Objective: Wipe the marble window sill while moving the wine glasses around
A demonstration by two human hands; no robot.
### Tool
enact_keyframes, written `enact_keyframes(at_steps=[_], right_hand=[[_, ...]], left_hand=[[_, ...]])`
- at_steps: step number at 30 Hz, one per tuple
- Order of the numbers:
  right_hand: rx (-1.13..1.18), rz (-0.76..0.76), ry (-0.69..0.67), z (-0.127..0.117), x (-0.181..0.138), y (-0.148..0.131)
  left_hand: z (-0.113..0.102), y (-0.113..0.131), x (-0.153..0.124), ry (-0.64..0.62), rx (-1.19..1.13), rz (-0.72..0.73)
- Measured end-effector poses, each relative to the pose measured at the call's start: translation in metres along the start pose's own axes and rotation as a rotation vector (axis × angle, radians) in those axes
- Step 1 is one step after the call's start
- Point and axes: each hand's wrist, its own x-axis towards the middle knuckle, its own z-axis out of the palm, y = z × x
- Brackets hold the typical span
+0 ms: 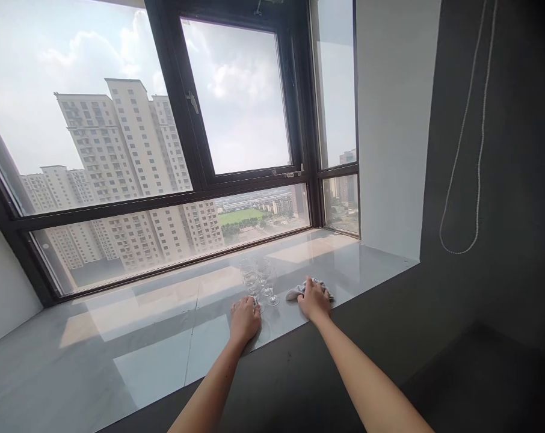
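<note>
Several clear stemmed glasses (260, 278) stand in a tight group on the pale marble window sill (155, 337). My left hand (244, 319) rests at the foot of the nearest glass, fingers curled round its base. To the right of the glasses, my right hand (314, 299) lies on a small grey cloth (296, 293) and is closed on it, pressing it against the sill. Both arms reach forward from the bottom of the view.
A large black-framed window (195, 180) runs behind the sill, with a handle (192, 101) on the middle sash. A white pillar (392, 132) ends the sill on the right. A bead cord (473, 156) hangs on the dark wall. A dark ledge runs along the sill's front.
</note>
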Motion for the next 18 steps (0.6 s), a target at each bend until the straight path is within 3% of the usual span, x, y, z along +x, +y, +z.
enact_keyframes(at_steps=[18], right_hand=[[-0.013,-0.009,0.045,0.0061,0.0013,0.0015]], left_hand=[[0.0003,0.0005,-0.0009,0.059,0.028,0.018]])
